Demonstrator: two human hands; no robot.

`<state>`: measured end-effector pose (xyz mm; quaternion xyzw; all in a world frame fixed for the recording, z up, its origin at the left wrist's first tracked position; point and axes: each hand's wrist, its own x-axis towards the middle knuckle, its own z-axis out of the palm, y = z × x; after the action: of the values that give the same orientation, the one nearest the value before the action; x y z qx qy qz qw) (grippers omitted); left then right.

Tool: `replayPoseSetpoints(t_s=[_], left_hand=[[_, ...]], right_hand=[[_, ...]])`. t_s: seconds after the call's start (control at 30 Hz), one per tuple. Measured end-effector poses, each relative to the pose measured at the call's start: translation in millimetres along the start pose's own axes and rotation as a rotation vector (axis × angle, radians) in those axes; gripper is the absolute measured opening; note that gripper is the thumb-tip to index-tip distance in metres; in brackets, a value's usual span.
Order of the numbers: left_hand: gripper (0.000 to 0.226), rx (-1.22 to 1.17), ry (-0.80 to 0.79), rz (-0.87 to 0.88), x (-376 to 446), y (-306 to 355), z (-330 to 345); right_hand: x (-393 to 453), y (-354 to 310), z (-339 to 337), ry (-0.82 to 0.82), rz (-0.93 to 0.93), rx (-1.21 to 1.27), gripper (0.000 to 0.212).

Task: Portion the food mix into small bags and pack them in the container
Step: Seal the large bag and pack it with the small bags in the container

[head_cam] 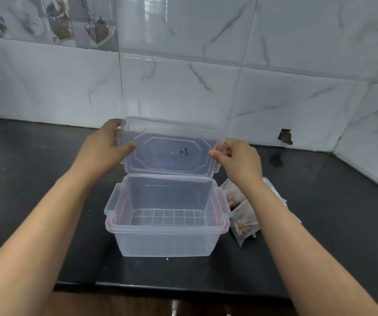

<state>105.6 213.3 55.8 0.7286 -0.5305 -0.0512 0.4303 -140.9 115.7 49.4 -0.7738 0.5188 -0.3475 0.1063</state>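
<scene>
Both hands, the left hand (pixel 106 148) and right hand (pixel 238 159), gripped the clear lid (pixel 169 151) above the empty container (pixel 165 242); filled bags (pixel 244 221), seemingly sealed, lay right of it. Setting the lid aside would free both hands.

Both bare forearms are reaching forward over the counter. The left hand (pixel 106 144) is gripping the left edge of the lid (pixel 169 153), thumb lying on its inner face. The right hand (pixel 238 159) is pinching the lid's right edge.
</scene>
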Motion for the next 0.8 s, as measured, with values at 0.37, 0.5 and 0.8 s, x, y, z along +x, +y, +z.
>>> replayPoseSetpoints(t_s=[0.37,0.5,0.8], left_hand=[[0.016,-0.076,-0.12,-0.355,53,-64,56],[0.011,-0.027,-0.187,-0.421,57,-77,67],[0.029,0.166,-0.323,-0.41,61,-77,70]], right_hand=[[69,27,61,-0.364,0.297,0.098,0.013],[78,35,79,-0.451,0.346,0.026,0.011],[77,27,88,-0.483,0.331,-0.205,0.018]])
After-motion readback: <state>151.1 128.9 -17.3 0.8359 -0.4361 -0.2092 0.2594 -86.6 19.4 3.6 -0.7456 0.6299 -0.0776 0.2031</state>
